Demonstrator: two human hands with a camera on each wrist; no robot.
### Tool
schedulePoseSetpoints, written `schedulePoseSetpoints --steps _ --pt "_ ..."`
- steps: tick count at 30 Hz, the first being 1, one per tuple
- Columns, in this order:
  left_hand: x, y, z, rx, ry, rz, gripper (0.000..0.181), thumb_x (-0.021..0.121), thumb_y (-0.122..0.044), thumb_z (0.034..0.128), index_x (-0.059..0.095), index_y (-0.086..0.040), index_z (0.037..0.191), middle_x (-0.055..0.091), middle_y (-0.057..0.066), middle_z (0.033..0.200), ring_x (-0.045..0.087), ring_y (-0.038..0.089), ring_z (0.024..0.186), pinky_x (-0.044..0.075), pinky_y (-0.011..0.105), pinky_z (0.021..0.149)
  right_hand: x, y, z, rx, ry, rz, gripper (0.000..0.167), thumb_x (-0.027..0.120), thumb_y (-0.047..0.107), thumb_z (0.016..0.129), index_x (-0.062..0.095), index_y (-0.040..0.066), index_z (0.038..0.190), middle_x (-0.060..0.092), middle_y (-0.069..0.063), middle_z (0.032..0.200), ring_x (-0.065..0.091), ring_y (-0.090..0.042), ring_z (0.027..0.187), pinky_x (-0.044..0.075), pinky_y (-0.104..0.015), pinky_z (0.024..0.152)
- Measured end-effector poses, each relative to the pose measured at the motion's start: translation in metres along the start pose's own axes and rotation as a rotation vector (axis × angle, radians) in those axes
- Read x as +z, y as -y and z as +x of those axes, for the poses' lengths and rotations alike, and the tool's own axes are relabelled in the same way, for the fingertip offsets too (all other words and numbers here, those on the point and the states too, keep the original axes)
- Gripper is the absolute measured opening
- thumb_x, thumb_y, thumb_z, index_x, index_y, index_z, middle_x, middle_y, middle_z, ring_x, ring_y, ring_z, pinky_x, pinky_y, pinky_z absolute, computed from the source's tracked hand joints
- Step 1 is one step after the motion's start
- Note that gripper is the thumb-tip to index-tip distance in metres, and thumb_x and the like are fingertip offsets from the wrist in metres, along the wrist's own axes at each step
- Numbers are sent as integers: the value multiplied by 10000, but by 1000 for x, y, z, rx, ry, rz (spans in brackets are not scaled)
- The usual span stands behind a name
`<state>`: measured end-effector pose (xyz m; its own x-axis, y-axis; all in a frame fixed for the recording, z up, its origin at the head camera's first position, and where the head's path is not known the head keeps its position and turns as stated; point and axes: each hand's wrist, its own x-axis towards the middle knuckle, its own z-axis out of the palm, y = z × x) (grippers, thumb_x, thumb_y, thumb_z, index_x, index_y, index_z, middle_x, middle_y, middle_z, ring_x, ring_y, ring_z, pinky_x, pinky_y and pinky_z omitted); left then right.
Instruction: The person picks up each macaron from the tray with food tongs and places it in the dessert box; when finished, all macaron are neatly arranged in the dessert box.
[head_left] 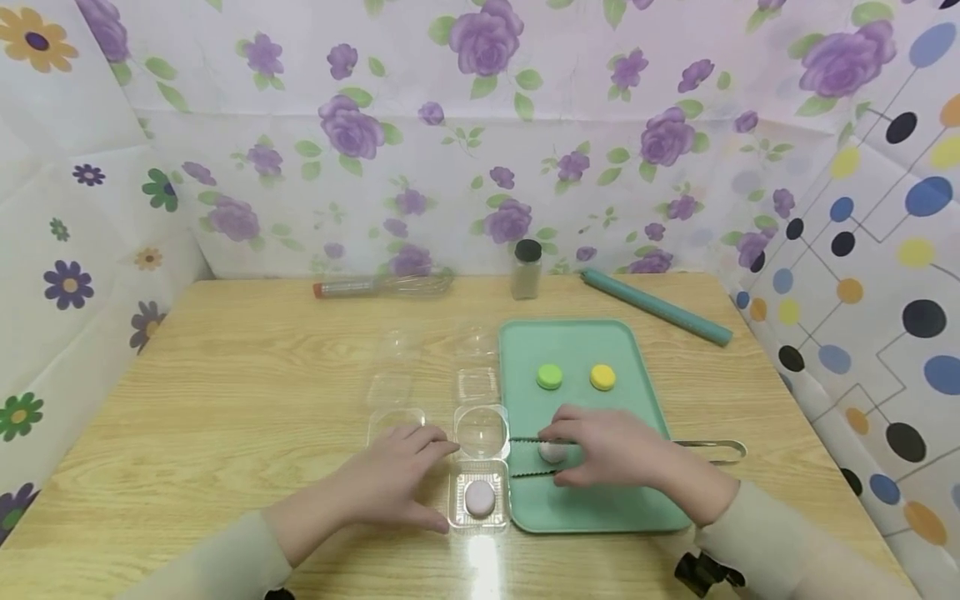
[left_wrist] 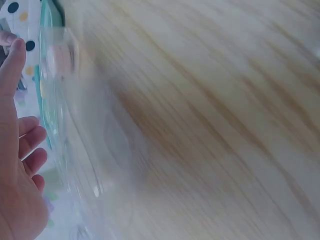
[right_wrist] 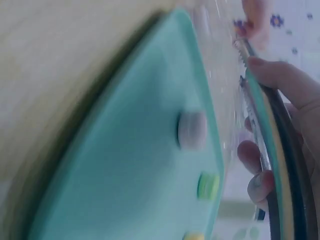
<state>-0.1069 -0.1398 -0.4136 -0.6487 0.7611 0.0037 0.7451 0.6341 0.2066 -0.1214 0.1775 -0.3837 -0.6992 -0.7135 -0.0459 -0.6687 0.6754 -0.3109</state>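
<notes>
Floral cloth (head_left: 420, 83) backs the worktop (head_left: 247, 383); right hand (head_left: 611, 446) grips tongs (right_wrist: 287, 160) over a tray (head_left: 573, 346), left hand (head_left: 393, 475) relaxed beside a box (head_left: 500, 504).

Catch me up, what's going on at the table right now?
A person's right hand holds metal tongs over a teal tray. The pale macaron below lies ungripped beside a green one and a yellow one. Another pale macaron sits in a clear plastic container; the left hand is beside it, fingers spread.

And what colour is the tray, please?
The tray is mint green, clearest in the head view.
</notes>
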Motion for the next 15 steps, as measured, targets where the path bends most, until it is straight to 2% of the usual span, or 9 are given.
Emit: schedulePoseSetpoints --steps 6,9,15 --pt "-4 13 -23 -37 -40 -18 924 699 -661 648 496 -52 1312 501 73 1259 428 262 1183 330 464 1023 -4 -26 -3 48 -70 8 482 764 369 750 656 129 1154 587 43 1057 602 -131 852 496 -267 653" --pt "-3 18 -36 -67 -61 -45 928 707 -657 641 485 -58 1315 495 76 1271 421 275 1187 326 501 1006 -5 -37 -5 69 -67 -1 488 756 374 755 655 123 1161 584 38 1060 593 -138 863 501 -287 685" --pt "-2 28 -56 -98 -112 -57 961 740 -655 589 489 -68 1307 497 69 1261 428 268 1148 345 507 959 -4 -50 -11 121 -42 -57 490 750 394 750 657 148 1163 581 28 1090 575 -121 848 489 -298 652"
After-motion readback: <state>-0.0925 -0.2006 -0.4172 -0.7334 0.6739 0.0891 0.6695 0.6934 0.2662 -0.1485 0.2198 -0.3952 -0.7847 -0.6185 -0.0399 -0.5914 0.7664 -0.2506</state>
